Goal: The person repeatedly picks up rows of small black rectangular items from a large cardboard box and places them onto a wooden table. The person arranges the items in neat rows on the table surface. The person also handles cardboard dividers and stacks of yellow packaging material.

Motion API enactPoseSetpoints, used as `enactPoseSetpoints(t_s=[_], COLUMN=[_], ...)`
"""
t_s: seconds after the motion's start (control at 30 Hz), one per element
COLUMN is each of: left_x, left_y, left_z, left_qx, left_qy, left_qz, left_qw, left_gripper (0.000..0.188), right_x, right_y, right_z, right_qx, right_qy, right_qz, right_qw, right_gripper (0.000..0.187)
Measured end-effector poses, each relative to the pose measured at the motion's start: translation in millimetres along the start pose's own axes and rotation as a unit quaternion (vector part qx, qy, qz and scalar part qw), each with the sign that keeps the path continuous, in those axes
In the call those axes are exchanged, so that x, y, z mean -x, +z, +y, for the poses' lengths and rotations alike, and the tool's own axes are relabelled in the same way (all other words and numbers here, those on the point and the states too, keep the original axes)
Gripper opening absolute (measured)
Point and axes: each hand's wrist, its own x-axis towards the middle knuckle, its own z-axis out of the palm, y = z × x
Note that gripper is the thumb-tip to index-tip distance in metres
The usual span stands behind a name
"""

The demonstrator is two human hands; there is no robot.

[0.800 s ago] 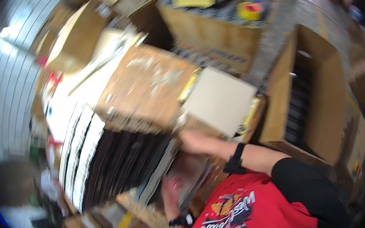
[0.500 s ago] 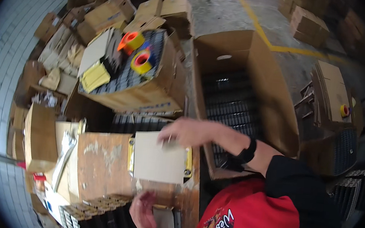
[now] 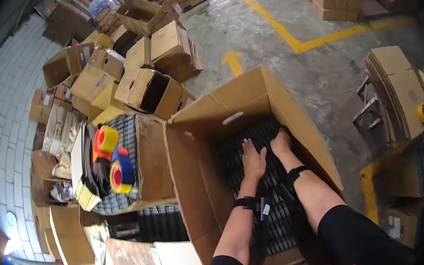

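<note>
Both of my hands are down inside a large open cardboard box (image 3: pixel 194 175), over tight rows of black ribbed pieces (image 3: pixel 277 226) that cover its bottom. My left hand (image 3: pixel 254 161) lies flat with its fingers stretched toward the far wall, palm down on the rows, holding nothing. Close to its right, my right hand (image 3: pixel 280 142) reaches to the far right part of the rows, by the box wall. Its fingers are mostly hidden, so their grip does not show. A black band circles each wrist.
Left of the box, a filled carton bears orange-and-yellow (image 3: pixel 106 139) and blue-and-yellow tape dispensers (image 3: pixel 122 173). A worn wooden board (image 3: pixel 132 259) and white sheet (image 3: pixel 180 262) lie at the near left. Flattened cardboard (image 3: pixel 397 91) is stacked at right; many cartons pile up beyond.
Both hands have left the worktable with the pale sheet and moved right and forward into the large box. The view has swung toward the box and the floor beyond it.
</note>
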Motion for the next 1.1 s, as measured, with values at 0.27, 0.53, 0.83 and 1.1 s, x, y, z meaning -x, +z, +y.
enactPoseSetpoints(t_s=[0.27,0.53,0.83,1.1], left_x=[-9.9,-59.4,-95.3,-93.7], left_y=[54.1,31.8,22.7,22.2], left_z=[-83.1,-75.8,-85.2,-97.8], left_qx=[-0.239,-0.114,-0.080,-0.090], left_qy=[0.041,-0.029,-0.068,-0.033], left_qz=[-0.055,-0.010,-0.038,-0.040], left_qw=[0.969,0.993,0.994,0.995], left_gripper=[0.070,0.056,0.058,0.061], right_x=[-45.7,-58.3,-84.7,-85.8], right_y=[27.0,36.1,31.1,40.7], right_z=[-22.4,-22.5,-20.9,-18.7], right_qx=[0.132,0.255,0.287,0.259], right_qy=[0.035,-0.083,-0.097,-0.165], right_qz=[-0.004,-0.006,-0.066,0.011], right_qw=[0.991,0.963,0.951,0.952], right_gripper=[0.073,0.066,0.035,0.022])
